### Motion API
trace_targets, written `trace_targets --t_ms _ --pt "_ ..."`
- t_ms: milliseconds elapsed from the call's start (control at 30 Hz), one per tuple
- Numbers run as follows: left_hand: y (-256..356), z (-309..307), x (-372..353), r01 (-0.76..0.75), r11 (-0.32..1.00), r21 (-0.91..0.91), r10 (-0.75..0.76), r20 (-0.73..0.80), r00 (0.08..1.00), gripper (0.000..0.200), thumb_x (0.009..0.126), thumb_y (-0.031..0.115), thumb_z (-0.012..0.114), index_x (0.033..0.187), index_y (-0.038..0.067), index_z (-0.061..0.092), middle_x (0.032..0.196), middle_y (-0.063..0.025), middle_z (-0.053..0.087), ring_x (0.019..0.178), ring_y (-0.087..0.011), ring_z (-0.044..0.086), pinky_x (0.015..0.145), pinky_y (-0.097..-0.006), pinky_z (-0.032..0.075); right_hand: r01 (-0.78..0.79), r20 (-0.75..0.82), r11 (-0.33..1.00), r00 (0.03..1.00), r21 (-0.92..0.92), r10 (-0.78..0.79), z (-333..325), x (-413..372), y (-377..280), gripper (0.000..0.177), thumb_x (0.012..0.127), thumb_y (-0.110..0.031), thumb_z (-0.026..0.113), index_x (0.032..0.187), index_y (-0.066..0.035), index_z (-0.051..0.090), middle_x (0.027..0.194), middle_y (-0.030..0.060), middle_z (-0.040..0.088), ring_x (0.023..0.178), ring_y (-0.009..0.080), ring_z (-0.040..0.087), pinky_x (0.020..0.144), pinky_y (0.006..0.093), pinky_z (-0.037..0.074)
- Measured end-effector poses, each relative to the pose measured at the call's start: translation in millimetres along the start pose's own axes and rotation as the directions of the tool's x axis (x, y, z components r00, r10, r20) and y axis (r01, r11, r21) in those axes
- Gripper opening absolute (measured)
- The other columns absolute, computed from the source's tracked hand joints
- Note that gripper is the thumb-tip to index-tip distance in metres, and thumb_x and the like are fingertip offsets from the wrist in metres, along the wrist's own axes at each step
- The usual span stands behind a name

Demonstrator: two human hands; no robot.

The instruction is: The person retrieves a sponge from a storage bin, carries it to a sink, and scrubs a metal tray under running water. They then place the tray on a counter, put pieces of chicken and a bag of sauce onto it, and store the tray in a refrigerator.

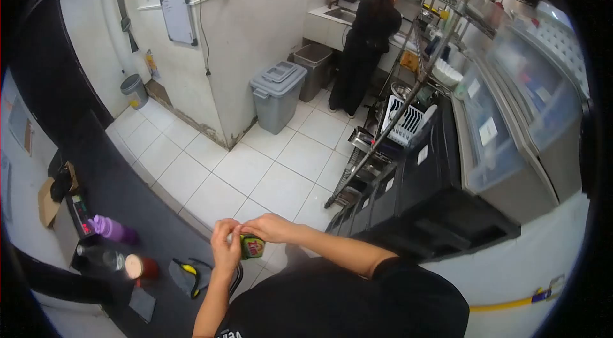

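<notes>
In front of my body, both hands are together at the top edge of a small green packet (253, 247) with red and yellow lettering. My left hand (225, 243) has its fingers closed at the packet's upper left corner. My right hand (267, 228) pinches the same edge from the right, fingers bent. The packet hangs below the fingertips, and its top is hidden by them. Left of my hands lies a dark table (150, 229). On it, nearest to my left hand, is a grey and black item with a yellow part (190, 274).
The table also holds a purple bottle (113, 228), a clear bottle (110, 257), and a reddish-brown jar (142, 268). Black drawers (415, 191) and clear-fronted bins (485, 127) line the right. Further off stand a grey lidded bin (278, 97) and a person (371, 38) at the sink.
</notes>
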State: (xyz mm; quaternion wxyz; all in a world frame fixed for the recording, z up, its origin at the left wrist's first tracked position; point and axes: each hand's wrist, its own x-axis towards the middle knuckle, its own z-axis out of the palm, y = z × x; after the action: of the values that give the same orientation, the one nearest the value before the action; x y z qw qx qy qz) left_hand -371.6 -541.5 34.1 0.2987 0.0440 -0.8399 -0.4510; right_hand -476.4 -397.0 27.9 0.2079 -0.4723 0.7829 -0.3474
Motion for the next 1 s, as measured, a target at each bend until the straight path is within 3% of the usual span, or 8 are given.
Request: trace_targets --t_ms 133,300,633,767,833,867,933,1000 --pt "-23 28 77 -0.034 0.996 0.080 0.040 -0.084 0.996 0.005 0.084 0.001 0.063 0.081 -0.002 0.063 0.089 -0.0115 0.061 0.082 -0.0187 0.059 0.069 -0.0284 0.048 0.192 0.048 0.981 0.981 -0.042 -0.190 -64 75 45 0.034 0.095 -0.036 0.046 0.095 -0.007 0.064 0.081 0.0185 0.065 0.072 0.0400 0.061 0.065 0.0468 0.048" --pt "-54 66 159 0.224 0.974 0.026 -0.226 0.123 0.966 0.006 0.082 0.003 0.067 0.080 -0.002 0.065 0.079 -0.0093 0.062 0.072 -0.0157 0.059 0.065 -0.0267 0.048 0.298 0.227 0.945 0.937 -0.131 -0.264 -127 132 102 0.037 0.094 -0.036 0.048 0.088 -0.003 0.062 0.075 0.0192 0.064 0.070 0.0398 0.061 0.061 0.0467 0.048" --pt "-69 180 336 0.265 0.964 0.022 -0.265 0.008 0.964 0.018 0.086 0.012 0.064 0.076 -0.002 0.060 0.071 -0.0108 0.062 0.064 -0.0188 0.058 0.064 -0.0311 0.049 0.398 -0.070 0.893 0.905 -0.211 -0.420 -265 214 206 0.022 0.088 -0.028 0.057 0.084 -0.007 0.065 0.075 0.0111 0.066 0.069 0.0320 0.064 0.059 0.0424 0.049" --pt "-43 208 436 -0.049 0.897 -0.439 0.032 -0.046 0.998 0.023 0.087 0.018 0.066 0.100 0.002 0.055 0.097 -0.0080 0.056 0.086 -0.0135 0.053 0.076 -0.0298 0.046 0.426 -0.353 0.815 0.748 -0.393 -0.561 -371 242 202 0.013 0.079 -0.019 0.066 0.087 -0.009 0.065 0.086 0.0049 0.066 0.073 0.0227 0.064 0.058 0.0324 0.051" --pt "-1 208 489 -0.395 0.908 -0.142 0.362 -0.212 0.908 0.032 0.085 0.020 0.068 0.107 0.007 0.050 0.106 -0.0105 0.051 0.100 -0.0213 0.055 0.091 -0.0418 0.046 0.515 -0.452 0.738 0.584 -0.435 -0.674 -431 245 176 0.020 0.078 -0.018 0.067 0.095 -0.008 0.065 0.095 0.0070 0.067 0.077 0.0239 0.065 0.060 0.0307 0.053" --pt "1 203 510 -0.386 0.913 -0.130 0.353 -0.221 0.909 0.032 0.085 0.020 0.068 0.107 0.007 0.050 0.106 -0.0105 0.051 0.100 -0.0213 0.055 0.091 -0.0418 0.046 0.534 -0.420 0.688 0.547 -0.491 -0.724 -461 243 160 0.024 0.079 -0.018 0.068 0.101 -0.006 0.065 0.101 0.0091 0.067 0.082 0.0263 0.066 0.063 0.0308 0.054" --pt "-8 197 548 -0.669 0.733 0.123 0.680 -0.164 0.715 0.035 0.075 0.021 0.076 0.102 0.009 0.057 0.104 -0.0117 0.057 0.104 -0.0305 0.057 0.092 -0.0474 0.046 0.622 -0.336 0.568 0.459 -0.540 -0.822 -495 243 140 0.024 0.082 -0.025 0.067 0.100 -0.008 0.065 0.103 0.0084 0.067 0.087 0.0269 0.067 0.062 0.0311 0.056" --pt "-32 197 586 -0.738 0.675 0.002 0.734 -0.108 0.670 0.038 0.072 0.023 0.078 0.101 0.011 0.057 0.105 -0.0131 0.057 0.106 -0.0321 0.057 0.092 -0.0493 0.046 0.631 -0.143 0.441 0.465 -0.638 -0.873 -525 258 129 0.024 0.084 -0.031 0.065 0.099 -0.013 0.065 0.102 0.0060 0.067 0.084 0.0261 0.067 0.060 0.0274 0.056"
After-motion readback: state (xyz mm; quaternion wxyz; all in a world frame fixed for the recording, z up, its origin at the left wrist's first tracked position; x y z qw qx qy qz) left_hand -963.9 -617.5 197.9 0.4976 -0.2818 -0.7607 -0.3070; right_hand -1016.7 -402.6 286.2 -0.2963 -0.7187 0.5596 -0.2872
